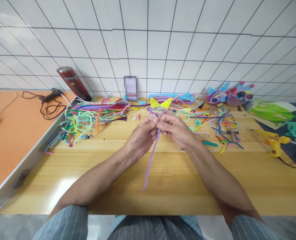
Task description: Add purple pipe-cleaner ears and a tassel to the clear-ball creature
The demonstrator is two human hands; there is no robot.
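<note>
Both hands meet at the middle of the view, above the wooden table. My left hand (pixel 142 136) is closed, its thumb and fingers pinching one end of a purple pipe cleaner (pixel 151 160). My right hand (pixel 176 129) is pinched on the same strip, fingertips against those of the left. The strip's long free end hangs down toward the table's front edge. Just beyond the fingertips is a small craft figure (pixel 160 110) with two yellow pointed ears; its lower part is hidden by the fingers.
Piles of colored pipe cleaners (pixel 87 116) lie left and right. A red-brown thermos (pixel 74 83) and a phone (pixel 131 88) stand at the back. Two finished-looking figures (pixel 218 95) sit back right, near a yellow glue gun (pixel 275 143). A raised edge (pixel 37 150) borders the left.
</note>
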